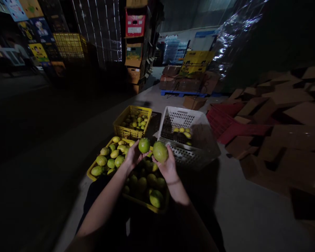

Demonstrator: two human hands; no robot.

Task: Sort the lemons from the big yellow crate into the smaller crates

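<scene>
Dim floor (238, 196), boxes (134, 52) stacked behind. My left hand (133, 154) is curled partway round a green fruit (144, 145), and my right hand (169, 166) cups a bigger, paler fruit (160, 152) from below; I hold both over the nearest yellow crate (154, 209), beside the white crate (201, 154).

Yellow carton (199, 58): dark print (192, 53), unreadable — above the blue pallet (182, 93).
Red box (140, 24): pale label (134, 30), too small to read — left of the blue pallet.
White lettering (171, 36): blurred, illegible, behind the blue pallet.
</scene>
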